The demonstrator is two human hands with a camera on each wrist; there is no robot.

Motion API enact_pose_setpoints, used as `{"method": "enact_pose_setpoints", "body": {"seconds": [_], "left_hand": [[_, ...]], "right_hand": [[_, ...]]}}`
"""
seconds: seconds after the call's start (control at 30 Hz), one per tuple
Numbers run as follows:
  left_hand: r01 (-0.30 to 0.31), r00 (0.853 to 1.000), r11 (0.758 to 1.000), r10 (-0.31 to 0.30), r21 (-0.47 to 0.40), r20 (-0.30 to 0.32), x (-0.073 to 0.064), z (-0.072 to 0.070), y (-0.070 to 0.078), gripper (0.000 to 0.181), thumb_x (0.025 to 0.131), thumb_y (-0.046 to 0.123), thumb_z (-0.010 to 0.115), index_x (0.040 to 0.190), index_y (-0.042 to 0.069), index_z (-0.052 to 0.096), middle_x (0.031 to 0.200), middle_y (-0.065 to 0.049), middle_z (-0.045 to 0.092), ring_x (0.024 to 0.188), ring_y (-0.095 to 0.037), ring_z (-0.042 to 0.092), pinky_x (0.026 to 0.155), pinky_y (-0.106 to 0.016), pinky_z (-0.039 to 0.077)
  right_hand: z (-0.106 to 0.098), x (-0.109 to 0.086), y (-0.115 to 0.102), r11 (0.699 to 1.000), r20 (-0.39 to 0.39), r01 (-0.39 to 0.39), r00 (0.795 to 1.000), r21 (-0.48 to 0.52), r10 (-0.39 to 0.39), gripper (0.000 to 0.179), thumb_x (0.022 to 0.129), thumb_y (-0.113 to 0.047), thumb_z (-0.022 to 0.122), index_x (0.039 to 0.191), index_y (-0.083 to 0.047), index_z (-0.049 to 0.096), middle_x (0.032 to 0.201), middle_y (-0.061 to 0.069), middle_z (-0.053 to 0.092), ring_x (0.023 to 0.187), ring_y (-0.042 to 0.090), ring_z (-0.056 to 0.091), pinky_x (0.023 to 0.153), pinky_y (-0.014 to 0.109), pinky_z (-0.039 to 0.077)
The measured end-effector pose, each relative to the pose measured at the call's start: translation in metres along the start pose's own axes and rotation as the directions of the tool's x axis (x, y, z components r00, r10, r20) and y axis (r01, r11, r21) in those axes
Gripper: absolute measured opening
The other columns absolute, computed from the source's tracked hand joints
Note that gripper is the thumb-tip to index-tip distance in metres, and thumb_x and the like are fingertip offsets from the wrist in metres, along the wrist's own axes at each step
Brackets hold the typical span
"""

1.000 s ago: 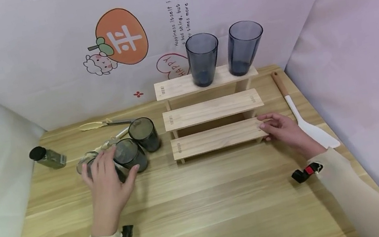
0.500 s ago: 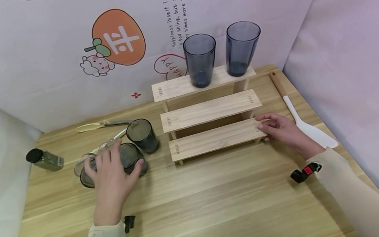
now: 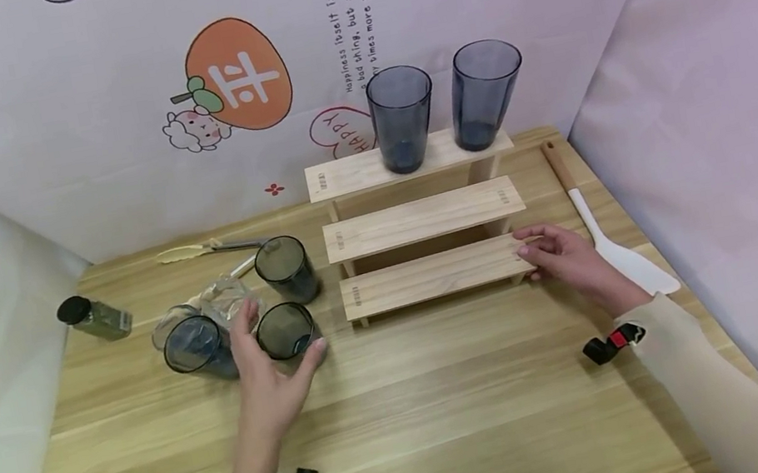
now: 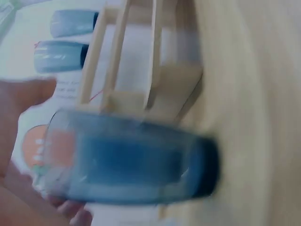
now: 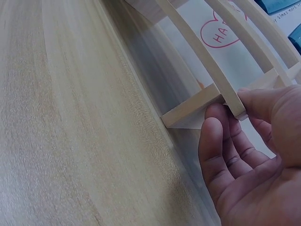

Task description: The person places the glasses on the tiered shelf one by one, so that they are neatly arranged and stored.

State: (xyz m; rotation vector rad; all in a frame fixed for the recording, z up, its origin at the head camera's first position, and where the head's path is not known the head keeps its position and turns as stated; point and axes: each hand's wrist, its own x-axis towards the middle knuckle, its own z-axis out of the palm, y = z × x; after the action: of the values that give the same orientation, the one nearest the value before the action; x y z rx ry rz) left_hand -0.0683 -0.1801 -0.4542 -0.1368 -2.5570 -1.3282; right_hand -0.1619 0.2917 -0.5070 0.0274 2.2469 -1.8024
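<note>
My left hand (image 3: 269, 387) is around a dark tinted drinking glass (image 3: 286, 330), fingers on its left side and thumb on its right. The left wrist view shows this glass (image 4: 127, 160) large and blurred in front of the hand. Another tinted glass (image 3: 195, 349) stands left of the hand, and a third (image 3: 288, 271) just behind. At the right end of the three-tier wooden rack (image 3: 432, 278), my right hand (image 3: 566, 263) pinches the lowest shelf; the right wrist view shows thumb (image 5: 256, 101) above and fingers below its end.
Two taller blue glasses (image 3: 404, 122) stand on the rack's top shelf. A white spatula (image 3: 628, 264) with wooden handle lies right. Behind the left hand are clear glassware (image 3: 226, 297) and tongs (image 3: 187, 252). A dark-capped jar (image 3: 100, 318) lies far left.
My left hand has moved right and toward the front, and the glass at it has shifted the same way, away from the other glasses. My right hand has stayed on the rack.
</note>
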Motion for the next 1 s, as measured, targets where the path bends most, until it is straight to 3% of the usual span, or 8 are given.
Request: {"method": "enact_pose_setpoints", "body": {"seconds": [0.07, 0.17, 0.27, 0.37, 0.53, 0.73, 1.0], "left_hand": [[0.081, 0.995, 0.989, -0.087, -0.122, -0.051, -0.001, 0.008, -0.002, 0.112, 0.083, 0.029, 0.088, 0.161, 0.017, 0.008, 0.157, -0.015, 0.026, 0.145, -0.026, 0.022, 0.115, -0.056, 0.021], [0.177, 0.975, 0.955, -0.204, -0.237, -0.093, -0.002, 0.018, -0.006, 0.111, 0.08, 0.031, 0.09, 0.159, 0.017, 0.012, 0.153, -0.013, 0.033, 0.141, -0.026, 0.031, 0.114, -0.055, 0.024], [0.219, 0.957, 0.922, -0.267, -0.318, -0.113, -0.001, 0.024, -0.009, 0.106, 0.077, 0.03, 0.092, 0.154, 0.016, 0.021, 0.147, -0.009, 0.043, 0.136, -0.025, 0.04, 0.112, -0.051, 0.028], [0.209, 0.956, 0.908, -0.268, -0.364, -0.12, -0.002, 0.026, -0.012, 0.096, 0.075, 0.025, 0.093, 0.147, 0.011, 0.03, 0.141, -0.006, 0.051, 0.132, -0.024, 0.046, 0.111, -0.048, 0.031], [0.164, 0.972, 0.895, -0.218, -0.415, -0.084, -0.004, 0.024, -0.015, 0.085, 0.076, 0.013, 0.092, 0.144, 0.007, 0.04, 0.141, -0.013, 0.053, 0.132, -0.029, 0.047, 0.111, -0.05, 0.03], [0.2, 0.971, 0.881, -0.237, -0.43, -0.034, -0.006, 0.024, -0.018, 0.094, 0.08, 0.009, 0.089, 0.154, 0.012, 0.031, 0.148, -0.009, 0.045, 0.137, -0.025, 0.04, 0.115, -0.047, 0.025], [0.144, 0.963, 0.875, -0.231, -0.463, -0.138, -0.009, 0.037, -0.022, 0.1, 0.075, 0.006, 0.091, 0.154, 0.011, 0.03, 0.154, -0.011, 0.039, 0.139, -0.022, 0.039, 0.116, -0.043, 0.026]], "right_hand": [[0.0, 0.001, 0.0, 1.0, -0.004, 0.003, 1.0, -0.004, -0.003, 0.05, 0.102, -0.027, 0.065, 0.142, -0.002, 0.05, 0.114, 0.009, 0.066, 0.087, 0.017, 0.065, 0.076, 0.035, 0.059], [0.001, 0.001, 0.001, 1.0, -0.009, 0.006, 1.0, -0.005, -0.006, 0.049, 0.102, -0.026, 0.065, 0.142, -0.002, 0.051, 0.113, 0.01, 0.066, 0.086, 0.019, 0.065, 0.075, 0.036, 0.059], [0.001, 0.001, 0.002, 1.0, 0.002, 0.008, 1.0, -0.002, -0.008, 0.05, 0.102, -0.025, 0.064, 0.143, -0.001, 0.049, 0.113, 0.011, 0.066, 0.086, 0.02, 0.066, 0.075, 0.037, 0.059], [0.0, 0.001, 0.003, 1.0, 0.006, 0.006, 1.0, 0.006, -0.006, 0.051, 0.102, -0.025, 0.064, 0.144, 0.0, 0.048, 0.114, 0.012, 0.065, 0.087, 0.02, 0.066, 0.075, 0.037, 0.059], [0.0, 0.0, 0.002, 1.0, 0.003, 0.007, 1.0, -0.007, -0.007, 0.05, 0.102, -0.027, 0.064, 0.142, -0.002, 0.05, 0.114, 0.013, 0.064, 0.088, 0.018, 0.065, 0.076, 0.036, 0.059], [0.0, 0.001, 0.003, 1.0, -0.007, 0.011, 1.0, 0.01, -0.011, 0.045, 0.102, -0.025, 0.065, 0.14, -0.003, 0.052, 0.11, 0.009, 0.066, 0.085, 0.018, 0.066, 0.074, 0.035, 0.059], [0.0, 0.002, 0.002, 1.0, 0.003, -0.004, 1.0, 0.004, 0.004, 0.05, 0.102, -0.027, 0.064, 0.142, -0.002, 0.049, 0.114, 0.012, 0.064, 0.087, 0.019, 0.065, 0.075, 0.035, 0.059]]}}
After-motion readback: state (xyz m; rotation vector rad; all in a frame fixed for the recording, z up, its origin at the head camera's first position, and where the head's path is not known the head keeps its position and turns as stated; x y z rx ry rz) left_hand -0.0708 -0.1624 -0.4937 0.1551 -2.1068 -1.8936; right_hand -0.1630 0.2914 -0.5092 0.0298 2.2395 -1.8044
